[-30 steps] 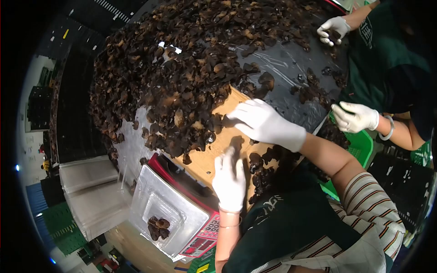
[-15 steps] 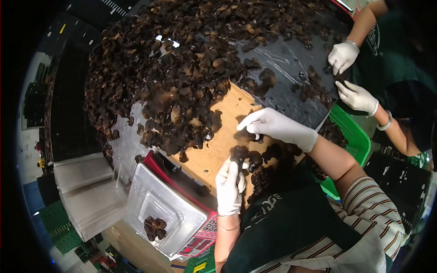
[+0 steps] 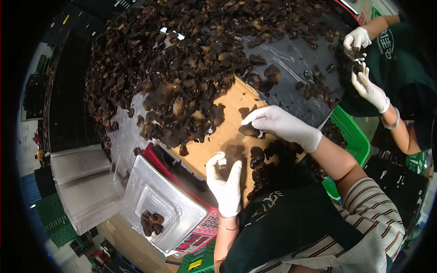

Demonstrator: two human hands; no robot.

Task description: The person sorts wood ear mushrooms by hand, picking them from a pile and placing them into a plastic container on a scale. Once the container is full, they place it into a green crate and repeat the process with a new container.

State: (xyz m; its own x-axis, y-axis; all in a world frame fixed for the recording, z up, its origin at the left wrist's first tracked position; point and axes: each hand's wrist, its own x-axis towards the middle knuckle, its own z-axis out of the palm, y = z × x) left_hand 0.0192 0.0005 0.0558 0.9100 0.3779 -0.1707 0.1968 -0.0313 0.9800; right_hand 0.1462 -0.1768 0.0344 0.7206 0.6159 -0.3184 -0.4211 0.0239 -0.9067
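My right hand [image 3: 282, 126] pinches a dark wood ear mushroom [image 3: 249, 131] over the cardboard [image 3: 223, 136]. To its left, my left hand [image 3: 224, 186] has its thumb and fingers spread apart. Between and just beyond those fingertips is a blurred brown wood ear mushroom [image 3: 233, 156]. More wood ears [image 3: 258, 170] lie in a dark cluster on the cardboard, close to the apron. Both hands wear white gloves.
A large wood ear heap [image 3: 182, 68] covers the table's far side. Left of my left hand, a scale [image 3: 195, 200] bears a clear plastic tray [image 3: 170, 211] with several wood ears. A green basket [image 3: 359, 136] stands at right. Across from it, a gloved co-worker's hands [image 3: 371, 93] handle wood ears.
My left hand has drawn back leftward and its fingers have spread from the mushroom they pinched. My right hand has shifted slightly. The co-worker's hands have risen with wood ears.
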